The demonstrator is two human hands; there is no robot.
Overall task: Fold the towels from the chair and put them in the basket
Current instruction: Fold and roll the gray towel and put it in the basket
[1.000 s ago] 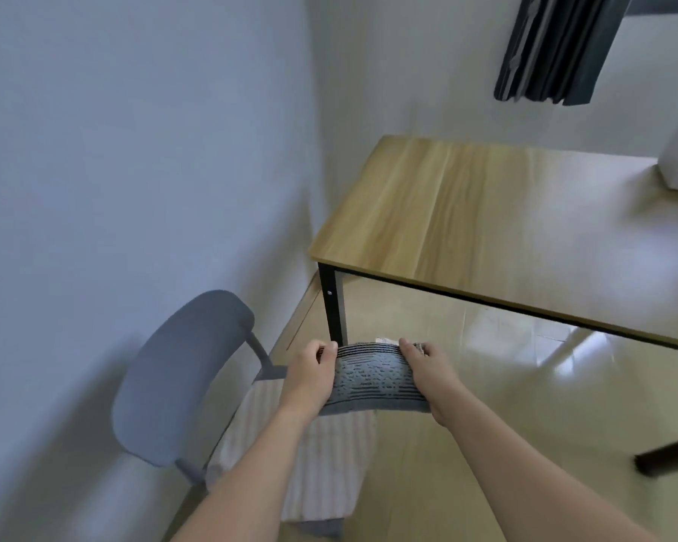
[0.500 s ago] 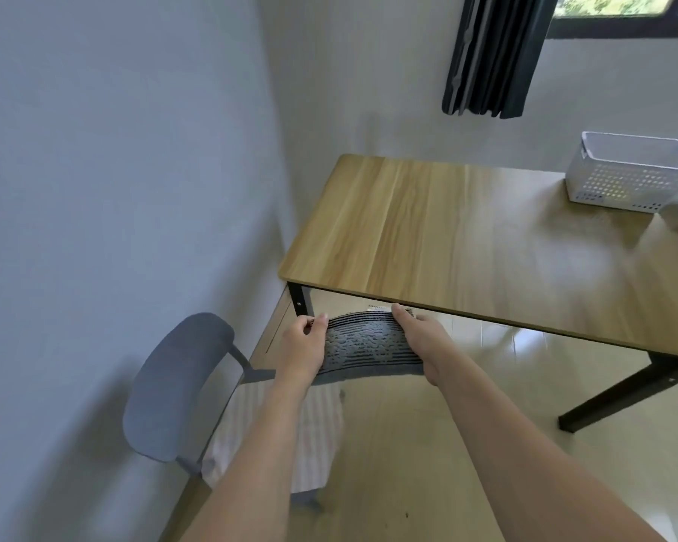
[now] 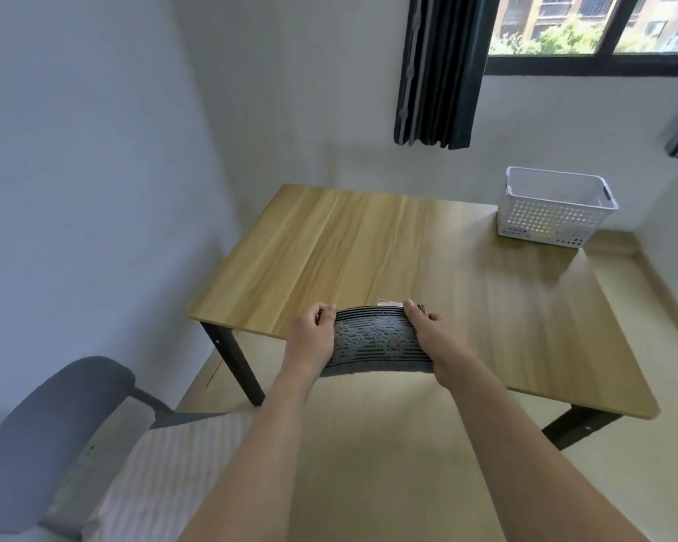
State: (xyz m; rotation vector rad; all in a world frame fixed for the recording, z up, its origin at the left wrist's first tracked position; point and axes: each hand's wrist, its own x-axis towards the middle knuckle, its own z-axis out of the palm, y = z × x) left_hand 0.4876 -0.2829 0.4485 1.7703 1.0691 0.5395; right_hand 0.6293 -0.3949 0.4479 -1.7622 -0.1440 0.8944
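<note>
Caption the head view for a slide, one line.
Both hands, left and right, hold a gray patterned towel over the wooden table; white basket waits at its far corner.

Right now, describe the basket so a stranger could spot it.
Find the wooden table under the window. At its far right corner stands the white plastic basket, rectangular with perforated walls. Nothing else rests on the tabletop.

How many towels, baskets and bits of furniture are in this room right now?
Towels: 2, a dark grey patterned towel held between the left hand and right hand, and a pale striped towel on the chair
Baskets: 1, the white basket
Tables: 1, the wooden table
Chairs: 1
Total: 5
</note>
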